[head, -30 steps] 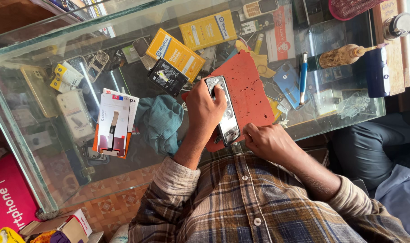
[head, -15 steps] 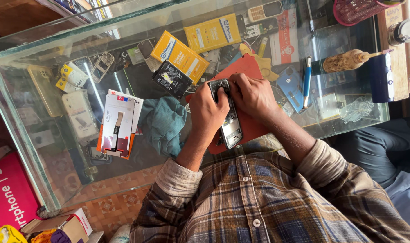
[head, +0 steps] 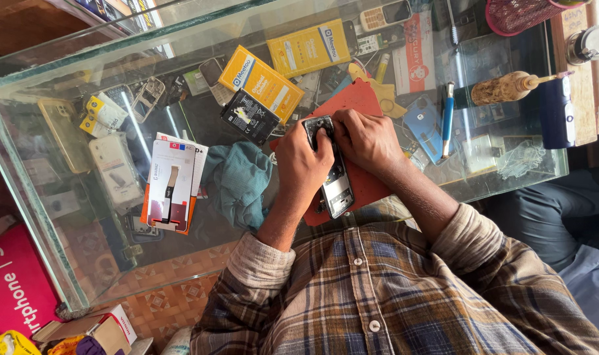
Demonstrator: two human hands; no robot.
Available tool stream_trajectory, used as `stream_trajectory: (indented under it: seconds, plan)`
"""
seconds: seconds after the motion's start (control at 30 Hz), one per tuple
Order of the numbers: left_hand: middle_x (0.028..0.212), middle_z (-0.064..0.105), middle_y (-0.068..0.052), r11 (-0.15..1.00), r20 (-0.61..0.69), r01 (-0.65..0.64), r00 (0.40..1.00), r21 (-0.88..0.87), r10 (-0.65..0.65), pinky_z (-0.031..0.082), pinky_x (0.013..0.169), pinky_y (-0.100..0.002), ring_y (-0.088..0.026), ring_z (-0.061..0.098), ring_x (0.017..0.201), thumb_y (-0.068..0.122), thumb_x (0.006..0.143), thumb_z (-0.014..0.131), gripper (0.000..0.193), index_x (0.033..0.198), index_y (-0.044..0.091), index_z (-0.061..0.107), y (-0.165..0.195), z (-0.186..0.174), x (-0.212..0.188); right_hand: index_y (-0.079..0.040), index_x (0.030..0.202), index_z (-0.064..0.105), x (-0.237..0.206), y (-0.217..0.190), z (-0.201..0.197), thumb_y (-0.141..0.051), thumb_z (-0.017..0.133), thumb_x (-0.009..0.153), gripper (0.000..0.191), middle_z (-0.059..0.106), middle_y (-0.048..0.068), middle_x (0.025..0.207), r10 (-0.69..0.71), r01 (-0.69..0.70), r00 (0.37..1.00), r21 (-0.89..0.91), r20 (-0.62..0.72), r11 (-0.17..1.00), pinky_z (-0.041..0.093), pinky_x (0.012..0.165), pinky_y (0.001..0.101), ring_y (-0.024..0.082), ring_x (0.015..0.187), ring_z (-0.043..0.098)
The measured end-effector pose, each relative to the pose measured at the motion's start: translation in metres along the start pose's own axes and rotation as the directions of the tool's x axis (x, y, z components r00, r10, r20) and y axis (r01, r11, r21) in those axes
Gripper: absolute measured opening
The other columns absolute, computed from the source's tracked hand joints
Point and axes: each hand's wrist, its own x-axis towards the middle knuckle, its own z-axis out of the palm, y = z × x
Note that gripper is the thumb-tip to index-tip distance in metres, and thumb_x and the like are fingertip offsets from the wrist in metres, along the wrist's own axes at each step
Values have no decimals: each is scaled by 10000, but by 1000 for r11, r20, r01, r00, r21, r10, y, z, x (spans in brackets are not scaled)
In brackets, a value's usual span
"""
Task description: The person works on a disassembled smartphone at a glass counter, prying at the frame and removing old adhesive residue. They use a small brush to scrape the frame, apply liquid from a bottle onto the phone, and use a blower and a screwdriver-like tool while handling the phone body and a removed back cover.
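Observation:
An opened phone (head: 335,187), its back cover off and its insides showing, lies on a red work mat (head: 362,98) on a glass counter (head: 43,217). My left hand (head: 303,158) wraps the phone's left side near its upper end. From the right, my right hand (head: 365,139) presses its fingertips onto the phone's top end, close to the camera section. The two hands touch each other over the phone, and only its lower half is uncovered.
A teal cloth (head: 237,181) and a white-and-orange package (head: 171,187) lie left of the mat. Two yellow boxes (head: 263,79) and a black battery (head: 250,118) sit behind. To the right are a blue pen-like tool (head: 447,118) and a wood-handled bottle (head: 503,89).
My right hand has moved from the near edge of the mat up onto the phone's top end. My left hand has kept its hold on the phone.

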Motion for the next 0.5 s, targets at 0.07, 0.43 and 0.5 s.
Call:
stream_trajectory:
  seconds: [0.07, 0.43, 0.5]
  plan:
    - [834, 678, -194, 1000, -2, -7, 1000, 0, 7, 550, 701, -458, -385, 706, 798, 136, 921, 652, 167, 938, -29, 625, 0, 0, 0, -64, 1092, 599, 0, 0, 0, -81, 707, 974, 161, 667, 73, 868, -5, 5, 1000, 2, -13, 1000, 538, 593, 394, 277, 752, 707]
    - [827, 671, -194, 999, -22, -32, 999, 7, 33, 548, 696, -459, -394, 698, 793, 138, 921, 657, 171, 933, -29, 618, -3, 3, 0, -64, 1052, 592, 2, -1, 1, -89, 711, 978, 142, 665, 81, 841, 13, -14, 1000, -61, -14, 998, 524, 572, 407, 295, 707, 685]
    - [822, 668, -194, 1000, -16, -26, 1000, 16, 26, 545, 692, -460, -395, 697, 790, 140, 924, 660, 174, 920, -28, 617, -3, 3, 0, -73, 1012, 585, 2, -2, -1, -100, 720, 991, 139, 653, 83, 806, 39, -39, 999, -91, 1, 995, 510, 553, 416, 300, 690, 679]
